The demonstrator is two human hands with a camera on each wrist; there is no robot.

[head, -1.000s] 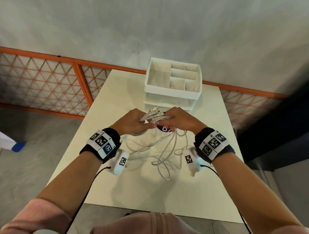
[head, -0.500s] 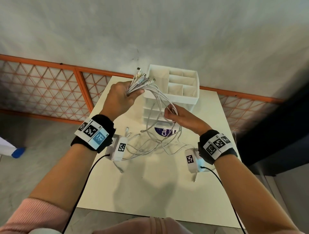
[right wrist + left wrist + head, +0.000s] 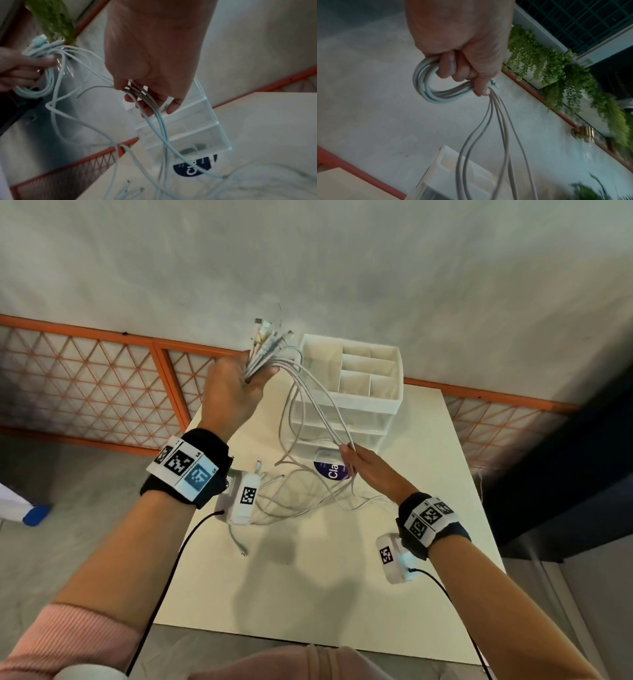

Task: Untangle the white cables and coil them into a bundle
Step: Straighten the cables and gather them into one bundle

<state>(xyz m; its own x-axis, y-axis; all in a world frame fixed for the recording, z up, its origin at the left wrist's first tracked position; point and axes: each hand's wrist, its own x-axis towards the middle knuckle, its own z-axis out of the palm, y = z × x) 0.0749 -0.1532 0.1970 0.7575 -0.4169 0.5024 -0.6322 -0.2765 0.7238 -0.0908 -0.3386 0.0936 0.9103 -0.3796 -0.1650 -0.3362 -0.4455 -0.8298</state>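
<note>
Setting: a cream table [image 3: 308, 594] is standing against a grey wall, an orange lattice railing [image 3: 85, 392] running behind it.

Item, white cables [image 3: 318, 405]: several strands are hanging in the air between two raised hands, the slack trailing down onto the table in a loose spread, free plug ends lying near the left edge.

Item, left hand [image 3: 229, 398]: held high, it is clenching the gathered connector ends, which are fanning out above the fist; the left wrist view is showing one small loop already folded into that fist.

Item, right hand [image 3: 370, 470]: lower and nearer the table, its fingers are curling lightly round a group of strands, apparently letting them run through to straighten them.

Item, white drawer organiser [image 3: 376, 402]: standing at the far edge of the table, top compartments showing nothing inside; the cables are passing in front of it.

Item, round dark-blue label [image 3: 330, 472]: lying on the table under the strands, print partly hidden.

Progress: ends look collected and aligned; the lower lengths are crossing one another, so untangling seems unfinished. Coiling appears barely begun, most of the length remaining to be wound.
</note>
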